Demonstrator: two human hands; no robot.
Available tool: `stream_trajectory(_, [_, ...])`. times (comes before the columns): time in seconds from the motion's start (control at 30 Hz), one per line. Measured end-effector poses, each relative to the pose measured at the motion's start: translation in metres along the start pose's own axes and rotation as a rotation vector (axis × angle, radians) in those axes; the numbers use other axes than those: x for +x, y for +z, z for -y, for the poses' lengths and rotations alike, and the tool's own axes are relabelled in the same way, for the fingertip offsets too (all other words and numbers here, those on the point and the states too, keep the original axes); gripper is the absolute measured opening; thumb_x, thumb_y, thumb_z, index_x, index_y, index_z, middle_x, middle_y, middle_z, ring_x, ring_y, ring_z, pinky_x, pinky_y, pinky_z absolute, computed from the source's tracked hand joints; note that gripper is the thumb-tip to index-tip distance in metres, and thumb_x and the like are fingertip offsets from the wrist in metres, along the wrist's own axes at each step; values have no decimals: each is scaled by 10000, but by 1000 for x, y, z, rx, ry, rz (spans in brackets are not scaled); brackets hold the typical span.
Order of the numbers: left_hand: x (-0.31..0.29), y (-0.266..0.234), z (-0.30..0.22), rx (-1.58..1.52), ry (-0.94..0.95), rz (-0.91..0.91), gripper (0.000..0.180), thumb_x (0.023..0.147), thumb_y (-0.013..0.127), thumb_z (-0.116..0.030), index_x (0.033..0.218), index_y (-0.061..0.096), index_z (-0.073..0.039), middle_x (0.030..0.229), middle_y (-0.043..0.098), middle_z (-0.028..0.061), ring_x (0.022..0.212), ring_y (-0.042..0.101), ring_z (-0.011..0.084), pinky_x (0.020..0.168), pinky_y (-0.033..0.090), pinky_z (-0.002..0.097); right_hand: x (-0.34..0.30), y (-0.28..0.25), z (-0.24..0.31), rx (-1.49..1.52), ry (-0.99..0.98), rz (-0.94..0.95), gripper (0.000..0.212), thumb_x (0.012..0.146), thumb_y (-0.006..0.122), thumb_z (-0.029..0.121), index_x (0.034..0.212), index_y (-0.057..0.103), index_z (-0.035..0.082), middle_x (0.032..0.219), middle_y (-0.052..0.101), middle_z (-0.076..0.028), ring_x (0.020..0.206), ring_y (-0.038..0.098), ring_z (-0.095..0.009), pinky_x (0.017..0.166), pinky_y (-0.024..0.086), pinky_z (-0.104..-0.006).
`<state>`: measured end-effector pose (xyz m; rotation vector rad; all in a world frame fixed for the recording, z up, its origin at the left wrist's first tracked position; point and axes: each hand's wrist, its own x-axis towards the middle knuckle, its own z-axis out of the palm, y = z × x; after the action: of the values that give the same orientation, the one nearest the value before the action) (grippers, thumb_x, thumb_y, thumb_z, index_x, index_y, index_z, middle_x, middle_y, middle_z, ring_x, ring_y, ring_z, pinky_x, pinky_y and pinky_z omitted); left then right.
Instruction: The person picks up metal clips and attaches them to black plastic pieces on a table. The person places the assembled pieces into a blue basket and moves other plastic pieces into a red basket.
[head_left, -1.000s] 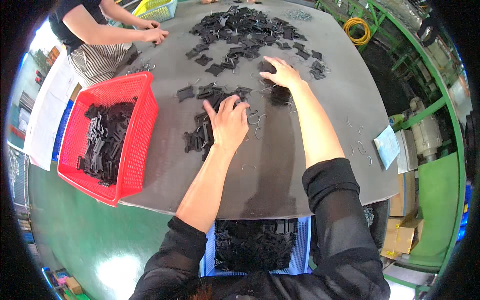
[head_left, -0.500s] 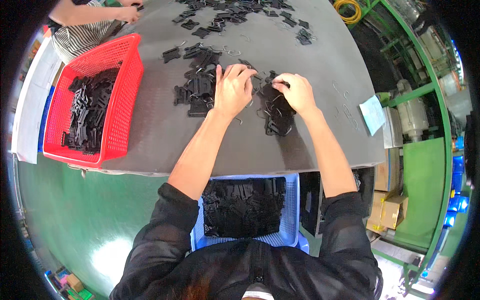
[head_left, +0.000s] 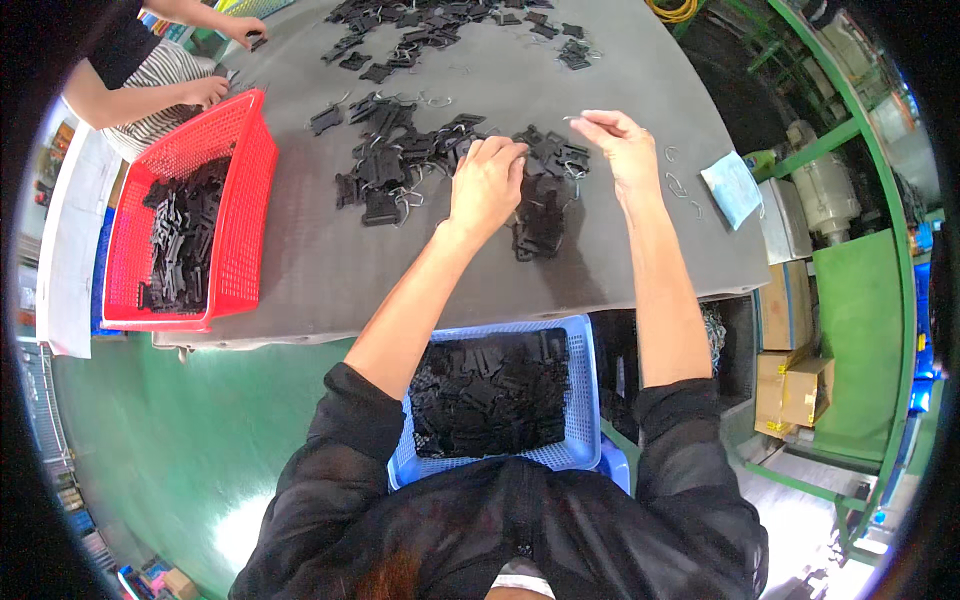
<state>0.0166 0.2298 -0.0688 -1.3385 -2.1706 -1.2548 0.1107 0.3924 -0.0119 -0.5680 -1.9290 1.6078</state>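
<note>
Small black plastic pieces with bent metal wire hooks lie in a loose pile [head_left: 385, 165] on the grey table. My left hand [head_left: 485, 182] is over the right part of this pile, its fingers bent together; whatever lies between the fingertips is hidden. Just right of it, a dark clump of black pieces [head_left: 540, 222] sits on the table, some with hooks attached. My right hand [head_left: 628, 150] is raised beyond and right of that clump. Thumb and forefinger pinch a small silver wire hook [head_left: 569, 118], which sticks out to the left.
A red basket [head_left: 240, 210] of black pieces stands at the table's left edge. Below the front edge is a blue basket [head_left: 582, 400] of black pieces. Loose hooks [head_left: 682, 187] and a light-blue sheet [head_left: 733, 190] lie right. Another person's hands [head_left: 207, 92] work far left.
My right hand has moved up and right, away from the clump, and now shows a wire hook in its pinch. My left hand has shifted slightly right and down. The view has shifted somewhat.
</note>
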Motion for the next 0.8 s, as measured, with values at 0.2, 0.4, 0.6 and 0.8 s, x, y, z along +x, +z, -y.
stream_trajectory(0.2, [16, 24, -1, 85, -1, 57, 226, 801, 624, -145, 1011, 648, -69, 997, 624, 82, 937, 569, 289, 819, 473, 388, -11, -46, -7, 349, 153, -145, 171, 772, 729, 122, 911, 673, 41, 902, 703, -40, 719, 545, 1, 585, 359, -176])
stream_trajectory(0.4, [49, 35, -2, 270, -80, 332, 158, 777, 650, -214, 881, 668, -97, 932, 624, 76, 917, 575, 286, 799, 485, 391, -29, -21, -29, -701, -141, -38, 196, 728, 703, 190, 916, 683, 141, 919, 615, -68, 860, 606, -255, 780, 482, -370])
stream_trajectory(0.6, [71, 5, -7, -48, -78, 185, 124, 779, 642, -158, 835, 643, -48, 836, 649, 109, 770, 631, 269, 709, 493, 358, -16, -11, -36, -1030, 51, 52, 173, 746, 699, 255, 867, 694, 131, 889, 654, -96, 868, 633, -293, 763, 500, -388])
stream_trajectory(0.8, [79, -42, 17, -113, -225, 448, 145, 798, 635, -137, 884, 640, -20, 757, 672, 83, 694, 631, 140, 665, 496, 293, -5, -25, -12, -589, 41, 81, 271, 743, 712, 305, 865, 710, 62, 737, 674, -98, 699, 644, -210, 661, 497, -326])
